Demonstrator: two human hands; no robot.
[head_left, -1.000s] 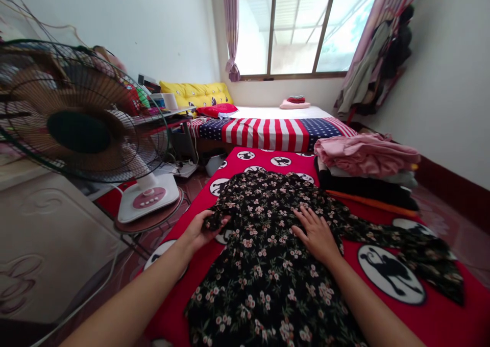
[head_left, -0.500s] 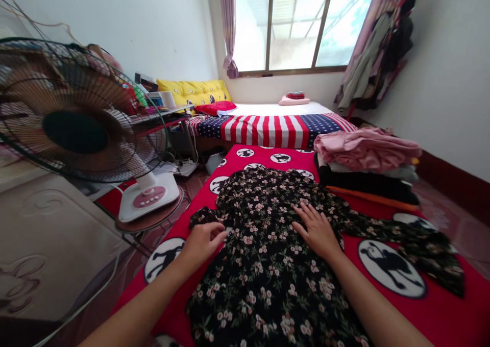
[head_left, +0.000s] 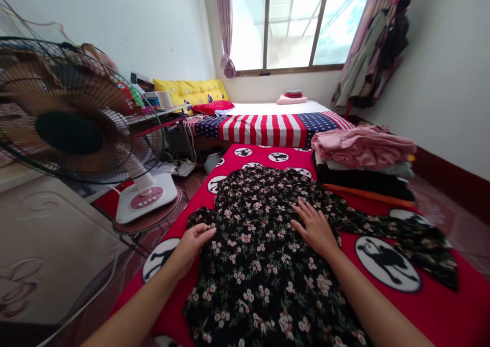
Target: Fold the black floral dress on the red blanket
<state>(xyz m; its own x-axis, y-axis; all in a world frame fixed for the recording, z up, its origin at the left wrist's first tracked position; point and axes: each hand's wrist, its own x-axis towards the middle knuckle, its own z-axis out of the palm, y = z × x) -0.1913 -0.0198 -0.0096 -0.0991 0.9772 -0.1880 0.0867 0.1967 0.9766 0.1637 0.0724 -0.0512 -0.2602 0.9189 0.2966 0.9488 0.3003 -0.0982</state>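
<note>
A black floral dress [head_left: 260, 245] with long sleeves lies spread over the red cloth with monkey prints [head_left: 455, 306]. Its right-hand sleeve [head_left: 386, 226] stretches out to the side, while the left-hand sleeve [head_left: 199, 216] is bunched near the body. At the dress's left edge is my left hand [head_left: 194, 242], its thumb and fingers pinched together on the fabric. My right hand [head_left: 314, 228] rests flat on the right part of the bodice, fingers spread. The dress's lower end runs out of view.
A stack of folded clothes [head_left: 363, 166], pink on top, stands at the right beyond the sleeve. On the left, a fan [head_left: 147, 196] sits on a stool beside a pale cabinet [head_left: 53, 250]. A bed [head_left: 264, 131] with a flag-patterned cover is under the window.
My left hand has moved left and slightly down, drawing the dress's left edge outward. My right hand stays in place on the fabric. The view has shifted slightly.
</note>
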